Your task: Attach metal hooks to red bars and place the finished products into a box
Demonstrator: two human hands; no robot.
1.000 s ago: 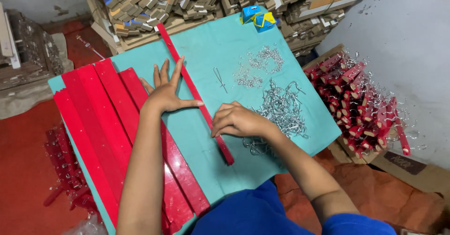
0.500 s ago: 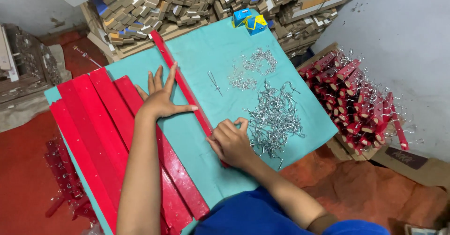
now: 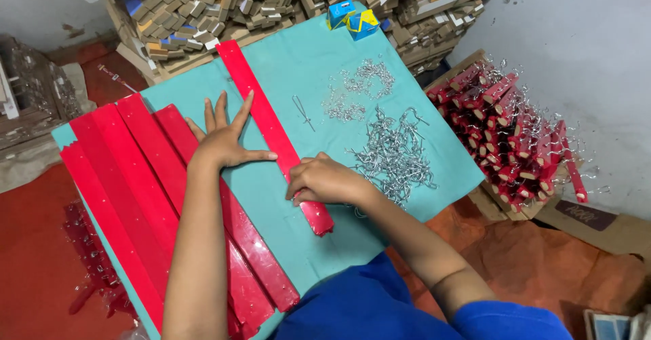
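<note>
A long red strip (image 3: 261,109) lies diagonally on the teal work surface (image 3: 319,62). My left hand (image 3: 227,140) rests flat, fingers spread, against the strip's left edge near its middle. My right hand (image 3: 325,180) is curled over the strip's near end, fingers pressed on it; what it holds, if anything, is hidden. Just right of that hand lies a heap of small metal hooks (image 3: 397,153). A single hook (image 3: 303,111) lies apart on the teal surface.
Several more red strips (image 3: 135,170) lie side by side at the left. A smaller scatter of metal parts (image 3: 359,89) sits further back. A box of finished red pieces with hooks (image 3: 515,133) stands at the right. Stacked small cartons (image 3: 203,7) line the far edge.
The view has shifted. My right hand slid along the strip toward its near end and now sits curled over it. My left hand stays spread beside the strip.
</note>
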